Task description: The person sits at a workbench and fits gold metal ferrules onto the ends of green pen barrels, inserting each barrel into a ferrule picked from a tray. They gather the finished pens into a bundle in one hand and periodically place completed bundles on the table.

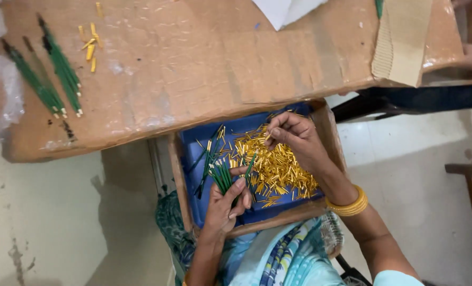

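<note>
Even, soft daylight; exposure adequate. Soft shadow falls beneath the brown cardboard-covered table [193, 69] onto the pale floor [61, 212]. Mild glare on the crinkled clear plastic sheet [0, 95]. Focus slightly soft throughout; slight wide-angle distortion at edges.

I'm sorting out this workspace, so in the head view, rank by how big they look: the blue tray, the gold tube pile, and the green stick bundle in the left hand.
1. blue tray
2. gold tube pile, which lies within the tray
3. green stick bundle, gripped by the left hand
</note>
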